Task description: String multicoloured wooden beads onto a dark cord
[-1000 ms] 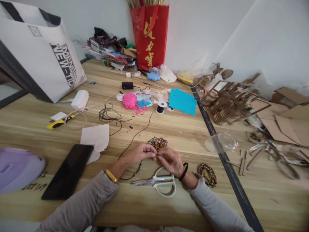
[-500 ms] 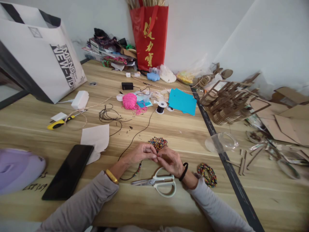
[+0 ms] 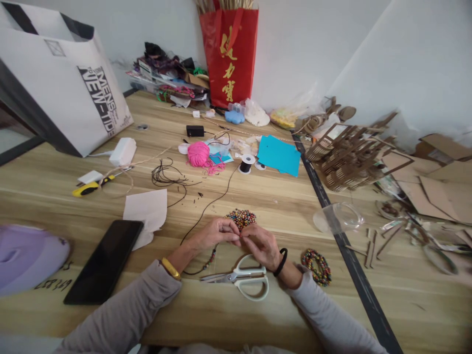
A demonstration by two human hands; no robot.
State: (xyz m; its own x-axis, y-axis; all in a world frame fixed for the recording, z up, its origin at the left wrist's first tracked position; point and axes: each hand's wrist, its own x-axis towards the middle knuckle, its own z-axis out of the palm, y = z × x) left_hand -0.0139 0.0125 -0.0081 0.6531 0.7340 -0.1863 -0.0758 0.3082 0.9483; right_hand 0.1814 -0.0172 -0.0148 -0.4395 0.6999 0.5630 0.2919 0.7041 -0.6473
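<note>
fingertips of left hand [image 3: 216,235] and right hand [image 3: 260,246] pinch a thin black cord [image 3: 210,202] just below the heap of small multicoloured beads [image 3: 240,218]; keep the cord end stiff and short.

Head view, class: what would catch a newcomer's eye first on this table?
Probably the red bag standing against the far wall, and the pink yarn mid-table. Close in, the left hand and right hand meet fingertip to fingertip beside a bead pile, with scissors just below.
</note>
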